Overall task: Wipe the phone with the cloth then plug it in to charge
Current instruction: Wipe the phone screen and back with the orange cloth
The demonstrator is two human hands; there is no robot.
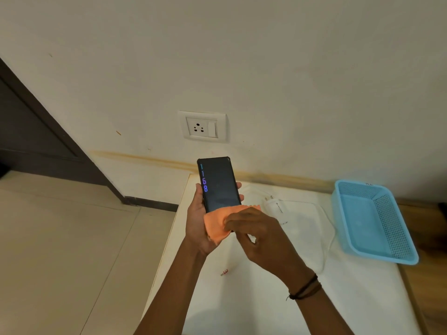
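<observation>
My left hand (197, 221) holds a black phone (219, 184) upright above the table's left edge, its dark screen facing me with clock digits lit. My right hand (256, 234) presses an orange cloth (217, 224) against the lower part of the screen, hiding the phone's bottom end. A white charger plug (274, 205) lies on the table just right of the hands, its white cable (327, 240) looping to the right and back. The cable's red-tipped end (225, 272) rests near my left forearm. A white wall socket (202, 126) with a switch sits on the wall above the phone.
A light blue plastic basket (373, 221) stands at the table's right side. The white table (242, 298) abuts the wall. To the left are beige floor tiles and a dark door frame (36, 117).
</observation>
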